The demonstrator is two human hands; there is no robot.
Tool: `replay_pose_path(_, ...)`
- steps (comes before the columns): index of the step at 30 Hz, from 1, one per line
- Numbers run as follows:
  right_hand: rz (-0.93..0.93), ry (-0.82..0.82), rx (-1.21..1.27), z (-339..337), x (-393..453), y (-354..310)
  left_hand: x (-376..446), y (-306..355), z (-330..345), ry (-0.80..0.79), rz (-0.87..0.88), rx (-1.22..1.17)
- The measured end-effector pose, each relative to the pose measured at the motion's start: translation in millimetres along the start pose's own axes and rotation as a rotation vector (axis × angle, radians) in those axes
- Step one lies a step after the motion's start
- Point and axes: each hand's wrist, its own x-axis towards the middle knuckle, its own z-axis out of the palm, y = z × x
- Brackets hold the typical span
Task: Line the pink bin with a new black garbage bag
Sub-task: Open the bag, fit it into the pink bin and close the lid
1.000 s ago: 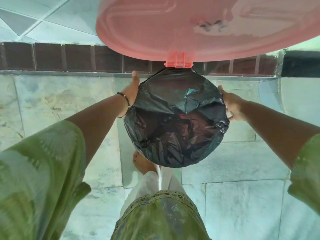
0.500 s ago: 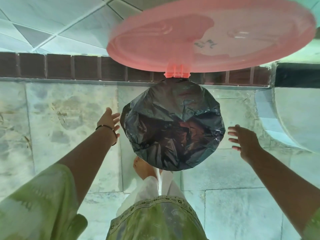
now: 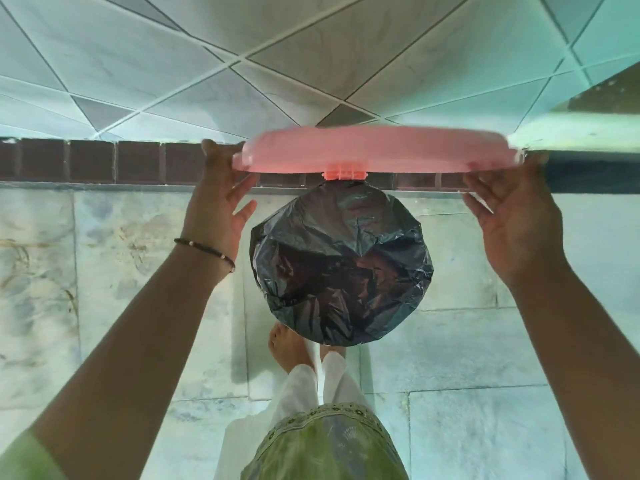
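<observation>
Two hands reach for the pink lid [image 3: 377, 152], seen from the head camera looking straight down. The lid stands up on its hinge at twelve o'clock from the bin, seen nearly edge-on and blurred. The left hand [image 3: 216, 209] is at the lid's nine o'clock end, its thumb up behind the rim and its fingers spread loosely beneath, so its grip reads as open-fingered contact rather than a firm pinch; whether the fingers truly touch the underside I cannot tell. A dark beaded bracelet [image 3: 204, 253] circles that wrist. The right hand [image 3: 516, 220] is at the lid's three o'clock end, palm facing in, fingers straight and splayed just under the rim, its grip spread and holding nothing.

Below the hinge, in the middle of the view, sits the pink bin, its mouth wholly covered by the black garbage bag [image 3: 341, 265], which is crumpled and glossy, folded over the rim all round, with a pink glow showing through at its centre. The bin rests on the pale stone floor [image 3: 485, 358]. At six o'clock from it a bare foot [image 3: 287, 344] shows beside white trousers [image 3: 311, 379].
</observation>
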Motion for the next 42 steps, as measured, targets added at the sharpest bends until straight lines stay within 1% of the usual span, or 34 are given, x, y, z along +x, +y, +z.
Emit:
replay_pose_path(2, 0.028, 0.000, -0.059, -6, -14, 5, -5, -10, -11, 0.005, 0.004, 0.002)
replay_pose_path(4, 0.010, -0.038, -0.176, -13, -28, 16, -9, -26, -25, -0.039, -0.009, -0.022)
replay_pose_path(6, 0.039, -0.092, -0.180, -21, -39, 33, -18, -42, -37, -0.081, -0.006, 0.006)
replay_pose_path(9, 0.080, -0.152, -0.296, -32, -54, 58, -32, -64, -45, -0.054, -0.012, 0.065)
replay_pose_path(11, 0.121, -0.131, -0.421, -35, -62, 70, -38, -79, -46, -0.033, -0.042, 0.120)
replay_pose_path(14, 0.135, -0.119, -0.579, -36, -66, 85, -40, -100, -49, -0.040, -0.052, 0.241)
replay_pose_path(16, 0.126, -0.149, -0.715, -34, -65, 95, -39, -113, -51, -0.069, -0.026, 0.418)
replay_pose_path(18, 0.083, -0.179, -0.839, -31, -64, 107, -36, -122, -50, -0.064, -0.042, 0.593)
replay_pose_path(21, 0.008, -0.186, -0.954, -27, -56, 128, -28, -128, -41, -0.014, -0.077, 0.684)
replay_pose_path(24, 0.027, -0.193, -1.052, -25, -48, 148, -18, -135, -37, 0.007, -0.098, 0.757)
replay_pose_path(29, 0.037, -0.216, -1.117, -26, -44, 159, -11, -141, -36, -0.011, -0.095, 0.843)
replay_pose_path(33, 0.028, -0.275, -1.172, -33, -41, 158, -16, -136, -33, -0.057, -0.118, 0.807)
replay_pose_path(35, 0.055, -0.305, -1.193, -35, -40, 154, -19, -136, -34, -0.054, -0.149, 0.801)
replay_pose_path(37, 0.060, -0.297, -1.185, -36, -43, 146, -25, -133, -36, -0.026, -0.163, 0.784)
replay_pose_path(39, 0.035, -0.272, -1.154, -33, -52, 131, -34, -123, -35, 0.000, -0.140, 0.744)
replay_pose_path(42, -0.029, -0.231, -1.095, -27, -81, 101, -63, -98, -27, 0.011, -0.048, 0.676)
